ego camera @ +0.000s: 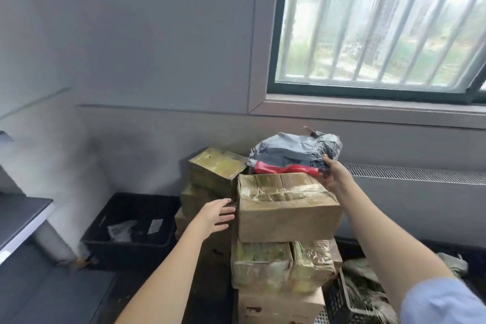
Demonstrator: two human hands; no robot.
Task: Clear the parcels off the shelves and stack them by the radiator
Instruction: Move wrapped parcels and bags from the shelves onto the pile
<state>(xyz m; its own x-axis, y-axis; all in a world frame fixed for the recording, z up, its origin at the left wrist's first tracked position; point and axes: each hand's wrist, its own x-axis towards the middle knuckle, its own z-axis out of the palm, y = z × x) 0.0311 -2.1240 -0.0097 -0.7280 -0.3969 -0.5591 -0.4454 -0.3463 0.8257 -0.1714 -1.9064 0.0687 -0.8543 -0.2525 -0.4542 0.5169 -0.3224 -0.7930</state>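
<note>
A stack of taped cardboard parcels stands beside the radiator (420, 192) under the window. On the top box (286, 208) lie a red parcel (286, 169) and, above it, a grey plastic mailer bag (294, 148). My right hand (334, 173) grips the right end of the grey bag, thumb on top. My left hand (218, 214) hovers with straight fingers just left of the top box, holding nothing. A second pile of taped boxes (215, 169) leans behind and to the left.
A black plastic crate (131, 229) with a few wrappers sits on the floor at the left. A dark shelf board (18, 214) juts in from the far left. A wire basket (355, 300) with packaging lies at the lower right.
</note>
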